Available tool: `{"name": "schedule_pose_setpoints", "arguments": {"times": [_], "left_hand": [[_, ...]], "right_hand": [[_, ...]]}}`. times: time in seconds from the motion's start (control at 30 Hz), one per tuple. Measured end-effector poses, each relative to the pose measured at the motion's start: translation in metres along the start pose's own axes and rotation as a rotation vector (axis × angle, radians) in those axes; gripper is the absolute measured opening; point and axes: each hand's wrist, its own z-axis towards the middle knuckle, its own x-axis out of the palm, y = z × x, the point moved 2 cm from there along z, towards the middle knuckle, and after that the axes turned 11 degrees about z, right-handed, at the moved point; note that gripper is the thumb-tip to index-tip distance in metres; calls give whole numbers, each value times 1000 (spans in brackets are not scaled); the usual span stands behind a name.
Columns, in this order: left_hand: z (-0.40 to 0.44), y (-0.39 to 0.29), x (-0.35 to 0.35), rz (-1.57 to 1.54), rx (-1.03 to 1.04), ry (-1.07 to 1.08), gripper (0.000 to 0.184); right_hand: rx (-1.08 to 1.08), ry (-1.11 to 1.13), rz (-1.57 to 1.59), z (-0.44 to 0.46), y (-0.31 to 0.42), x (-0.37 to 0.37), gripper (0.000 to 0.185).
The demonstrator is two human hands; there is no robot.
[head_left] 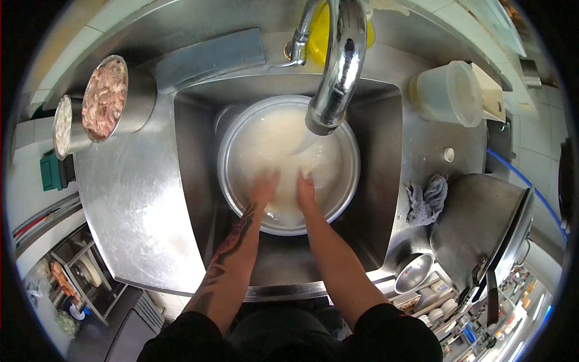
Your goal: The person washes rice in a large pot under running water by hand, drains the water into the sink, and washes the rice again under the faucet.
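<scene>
A large round metal bowl (226, 196) stands in the steel sink, filled with cloudy whitish water (274, 136). Both hands are partly under that water, near the middle of the bowl. My left hand (264, 186) is on the left with its fingers blurred by the liquid. To its right, a short gap away, is my right hand (306, 187), whose fingers also fade into the water. What either hand holds, if anything, is hidden. Above the bowl's upper right part hangs the chrome faucet (341, 72).
At the upper left stand two metal containers, one with raw meat (105, 99). A translucent tub (446, 93), a grey cloth (427, 199) and a large pot (473, 223) are on the right. Something yellow (318, 36) sits behind the faucet.
</scene>
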Motion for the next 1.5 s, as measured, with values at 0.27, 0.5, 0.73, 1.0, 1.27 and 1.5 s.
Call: {"name": "schedule_pose_setpoints", "arguments": {"times": [0.27, 0.5, 0.73, 1.0, 1.27, 1.5], "left_hand": [[-15, -36, -27, -485, -48, 60, 58], [-19, -67, -71, -565, 272, -110, 43], [10, -83, -103, 16, 308, -43, 38], [26, -29, -96, 473, 491, 34, 47], [7, -23, -74, 313, 26, 277, 56], [6, 24, 1, -221, -212, 387, 64]], "right_hand": [[125, 277, 381, -66, 105, -11, 53], [-544, 530, -43, -19, 107, -14, 29], [-616, 355, -716, 1, 145, -21, 32], [-522, 157, -876, 32, 89, -67, 51], [12, 237, -677, 18, 25, -48, 58], [474, 475, 469, -32, 14, -25, 56]]}}
